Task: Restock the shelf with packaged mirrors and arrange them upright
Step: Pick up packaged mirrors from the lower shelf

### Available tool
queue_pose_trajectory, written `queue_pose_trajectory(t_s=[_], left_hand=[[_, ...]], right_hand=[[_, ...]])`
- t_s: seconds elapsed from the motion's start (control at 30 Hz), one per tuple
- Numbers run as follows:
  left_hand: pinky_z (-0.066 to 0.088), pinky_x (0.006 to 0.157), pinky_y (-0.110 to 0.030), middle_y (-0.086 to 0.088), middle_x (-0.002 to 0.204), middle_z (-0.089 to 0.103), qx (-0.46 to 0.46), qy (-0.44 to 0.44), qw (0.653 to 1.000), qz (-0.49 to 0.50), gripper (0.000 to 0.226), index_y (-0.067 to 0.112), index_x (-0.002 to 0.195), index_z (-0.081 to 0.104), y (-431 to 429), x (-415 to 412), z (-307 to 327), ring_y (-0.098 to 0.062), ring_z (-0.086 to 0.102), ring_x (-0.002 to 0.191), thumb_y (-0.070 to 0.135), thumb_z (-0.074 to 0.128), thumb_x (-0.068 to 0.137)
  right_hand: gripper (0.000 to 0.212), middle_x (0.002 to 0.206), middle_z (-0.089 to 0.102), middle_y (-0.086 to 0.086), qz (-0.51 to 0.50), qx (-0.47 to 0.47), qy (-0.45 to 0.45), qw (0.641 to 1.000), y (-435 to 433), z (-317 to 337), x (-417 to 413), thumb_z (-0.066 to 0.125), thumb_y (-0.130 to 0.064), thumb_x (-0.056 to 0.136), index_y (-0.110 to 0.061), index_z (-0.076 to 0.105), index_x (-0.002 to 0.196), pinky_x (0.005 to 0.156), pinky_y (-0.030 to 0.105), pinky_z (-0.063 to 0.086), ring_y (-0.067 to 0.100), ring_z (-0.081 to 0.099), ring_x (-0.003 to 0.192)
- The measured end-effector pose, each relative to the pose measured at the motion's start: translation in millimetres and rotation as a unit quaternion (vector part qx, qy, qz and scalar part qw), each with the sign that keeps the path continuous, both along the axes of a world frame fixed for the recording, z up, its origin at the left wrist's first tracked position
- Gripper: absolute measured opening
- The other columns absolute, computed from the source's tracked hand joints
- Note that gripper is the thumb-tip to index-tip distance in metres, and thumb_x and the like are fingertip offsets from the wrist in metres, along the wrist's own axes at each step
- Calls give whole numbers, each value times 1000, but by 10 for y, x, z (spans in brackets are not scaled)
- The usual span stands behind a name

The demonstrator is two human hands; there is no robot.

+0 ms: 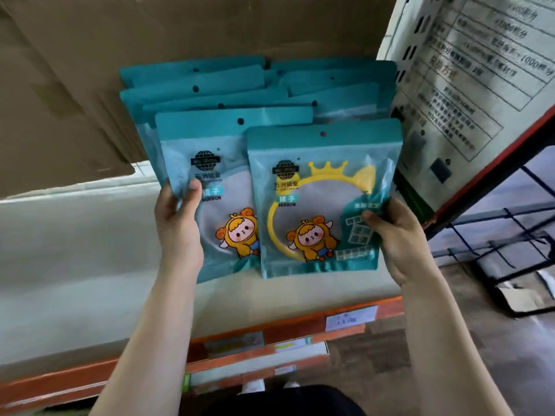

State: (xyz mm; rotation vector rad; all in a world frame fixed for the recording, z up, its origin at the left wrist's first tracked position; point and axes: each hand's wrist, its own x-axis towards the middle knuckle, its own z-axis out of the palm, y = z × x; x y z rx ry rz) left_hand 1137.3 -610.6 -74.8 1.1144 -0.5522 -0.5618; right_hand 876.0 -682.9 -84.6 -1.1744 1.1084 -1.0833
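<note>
Two rows of teal packaged mirrors stand upright on the white shelf (75,250). My right hand (393,235) grips the right edge of the front right packet (318,181), which shows a yellow crowned mirror ring and a cartoon figure. To its left, partly covered by it, stands another packet (216,163); my left hand (180,226) holds its left edge with the thumb on its front. Behind these two, several more packets (210,82) lean in rows toward the cardboard at the back.
Brown cardboard (90,85) fills the back and left of the shelf. A white perforated upright with a printed sheet (468,85) bounds the right side. The orange shelf lip (270,328) carries price labels. A black wire rack (516,235) lies on the floor at right.
</note>
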Motion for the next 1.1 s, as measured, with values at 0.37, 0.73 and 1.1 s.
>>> queue_pose_trajectory(t_s=[0.37,0.73,1.1], left_hand=[[46,85,-11,-17,120,56,58,-224,965,128,56,-4,134,25,-230,159,-274,-8,61,102,10,58,91],[44,73,-40,-15,90,59,224,-545,794,150,67,15,102,41,-14,-30,-469,-33,55,83,25,89,55],[45,69,-42,-13,95,58,323,-598,727,94,68,21,98,42,-68,-60,-528,-36,57,86,35,89,50]], right_hand=[[28,97,60,0,-90,-65,111,988,-421,-53,207,48,1,93,-15,51,116,74,29,49,7,59,79],[36,116,57,14,-185,-88,247,947,-491,-209,352,61,-8,87,-5,51,121,82,34,44,21,52,96],[74,116,45,14,-63,-146,470,868,157,-360,795,84,-39,62,-7,43,114,80,41,43,36,45,112]])
